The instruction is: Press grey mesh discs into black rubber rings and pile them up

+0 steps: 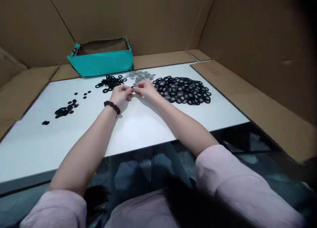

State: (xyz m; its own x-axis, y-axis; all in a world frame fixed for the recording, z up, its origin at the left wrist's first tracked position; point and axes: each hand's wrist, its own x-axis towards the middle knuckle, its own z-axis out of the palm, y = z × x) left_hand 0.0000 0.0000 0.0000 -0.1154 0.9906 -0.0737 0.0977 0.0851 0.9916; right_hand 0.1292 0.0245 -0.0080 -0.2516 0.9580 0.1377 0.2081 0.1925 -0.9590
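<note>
My left hand (122, 93) and my right hand (146, 88) meet over the white table. Between their pinched fingertips is a small black ring (133, 88), held from both sides. Whether a disc sits inside it is too small to tell. Just behind my left hand lies a pile of black rings (112, 81). Beyond my fingers, pale grey discs (141, 75) are spread in a loose heap. To the right of my right hand is a large mound of black rings with grey centres (184, 90).
A turquoise open box (101, 63) stands at the back left. Small black discs (64, 111) lie scattered on the left of the white table (138, 129). Tall cardboard walls (153, 20) enclose the back and sides, with cardboard strips (223, 89) along the edges.
</note>
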